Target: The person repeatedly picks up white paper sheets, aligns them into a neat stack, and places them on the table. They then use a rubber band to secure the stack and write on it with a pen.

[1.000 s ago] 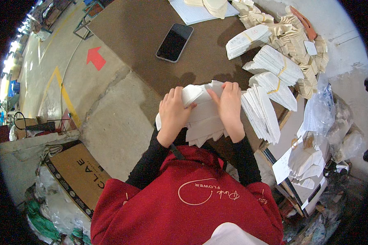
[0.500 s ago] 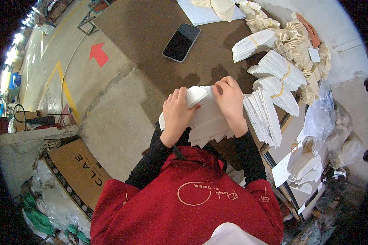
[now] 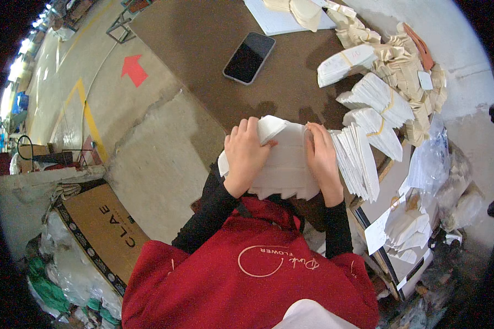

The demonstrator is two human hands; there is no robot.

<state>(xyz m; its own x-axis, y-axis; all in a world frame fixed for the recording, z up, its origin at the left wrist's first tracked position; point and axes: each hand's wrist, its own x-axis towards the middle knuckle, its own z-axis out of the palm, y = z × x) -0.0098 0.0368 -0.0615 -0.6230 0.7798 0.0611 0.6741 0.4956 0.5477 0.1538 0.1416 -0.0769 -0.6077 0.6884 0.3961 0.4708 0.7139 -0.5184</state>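
The fanned stack of white pieces (image 3: 287, 164) lay between your two hands, in front of your red top (image 3: 219, 244) and by the near edge of the table (image 3: 203, 60); your left hand (image 3: 246, 159) had its grip on the stack's left part, thumb across the near face, below a folded-over flap at the top; your right hand (image 3: 325, 162) was at the right edge, fingers bent against it, though you could not tell from this view whether that grip was pinching a layer or only bracing the side; the pieces looked thin, light and flexible, paper or fine cloth, so they would likely bend and crease before they tore, and the loose layers would tend to slip over one another; the sounder hold seemed to be at the two side edges, thumb in front and fingers behind, with pressure spread over many layers; squeezing the stepped lower edges would probably skew them; just beside your right hand lay a loose white stack (image 3: 357, 162), with rubber-banded bundles (image 3: 372, 123) and a cream heap (image 3: 403, 68) beyond it, while a phone (image 3: 249, 58) lay well apart, farther up the table.
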